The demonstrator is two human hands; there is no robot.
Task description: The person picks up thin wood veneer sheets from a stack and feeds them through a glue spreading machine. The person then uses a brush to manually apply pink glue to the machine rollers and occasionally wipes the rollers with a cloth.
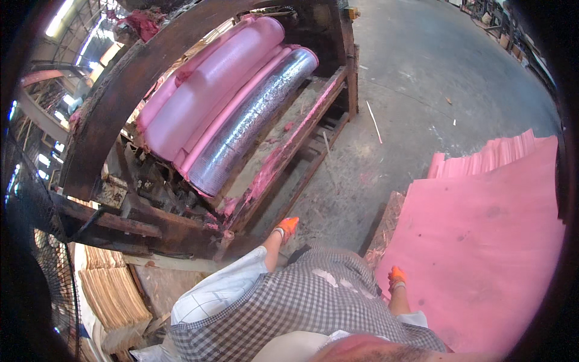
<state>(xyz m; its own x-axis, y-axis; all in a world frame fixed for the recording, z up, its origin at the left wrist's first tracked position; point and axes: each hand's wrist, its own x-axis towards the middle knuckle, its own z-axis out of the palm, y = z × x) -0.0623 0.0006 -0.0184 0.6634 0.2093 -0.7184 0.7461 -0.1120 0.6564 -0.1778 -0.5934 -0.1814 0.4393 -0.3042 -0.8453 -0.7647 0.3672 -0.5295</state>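
My left hand (287,228), in an orange glove, hangs in front of the roller machine's near lower corner. Its fingers point outward and appear to hold nothing. On the right, my right hand (396,277), also gloved in orange, is at the near left edge of a large pink-coated sheet (476,229). Its fingers look bent over that edge, though their tips are small and partly hidden. The sheet lies broad and flat, with a few darker spots. Beyond it, the uneven edges of more pink sheets (485,158) show in a stack.
Ahead on the left stands a dark machine frame (108,114) with pink-coated rollers (211,84) and a shiny metal roller (256,120). Pale thin wood sheets (114,295) are stacked at lower left, beside a fan guard (57,277). A thin white strip (374,122) lies on the concrete floor (416,78).
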